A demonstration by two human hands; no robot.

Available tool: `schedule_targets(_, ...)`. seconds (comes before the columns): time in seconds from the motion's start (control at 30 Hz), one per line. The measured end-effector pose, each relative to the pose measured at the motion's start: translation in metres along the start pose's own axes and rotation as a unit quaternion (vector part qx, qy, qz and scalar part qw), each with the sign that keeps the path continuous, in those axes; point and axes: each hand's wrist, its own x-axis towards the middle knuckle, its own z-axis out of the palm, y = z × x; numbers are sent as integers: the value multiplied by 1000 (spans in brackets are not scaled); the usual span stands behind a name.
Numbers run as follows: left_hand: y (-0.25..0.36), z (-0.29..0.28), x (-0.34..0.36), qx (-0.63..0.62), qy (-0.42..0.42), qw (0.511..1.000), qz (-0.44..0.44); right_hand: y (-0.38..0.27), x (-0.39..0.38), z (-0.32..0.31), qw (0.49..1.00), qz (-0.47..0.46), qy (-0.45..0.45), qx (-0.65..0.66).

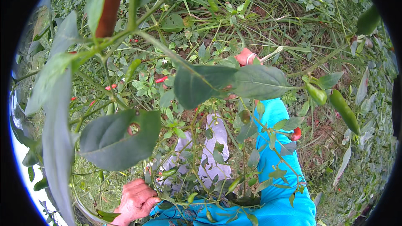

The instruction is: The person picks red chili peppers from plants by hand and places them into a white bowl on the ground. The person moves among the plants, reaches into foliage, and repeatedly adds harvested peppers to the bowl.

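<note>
Chili pepper plant (119, 144): hands among the stems

Location: the plant fills the near centre and left, its broad leaves overlapping the view. Step in hand, as judged: handling the foliage. Left hand (136, 201), near left: fingers curled, thumb pointing right; whether anything is pinched cannot be told. Right hand (244, 56), far centre: partly screened by leaves; grip cannot be told. Any further reach likely calls for passing around the branches without snapping them. A red chili (296, 134) and a green chili (345, 112) hang to the right. Clearance: tight between stems; wider over the ground (320, 155) right of the blue sleeve (274, 142).
</note>
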Motion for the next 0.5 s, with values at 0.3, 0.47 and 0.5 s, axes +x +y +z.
schedule_targets(0.3, -2, 7, -6, -23, 25, 999, 21, 20, -14, 3, 995, -4, 30, -96)
schedule_targets(0.47, 5, 1, -7, 14, 30, 998, 45, 25, -53, -10, 998, -15, 51, -18)
schedule_targets(0.5, 9, -2, -7, 18, 23, 999, 44, 24, -67, -14, 998, -19, 53, 9)
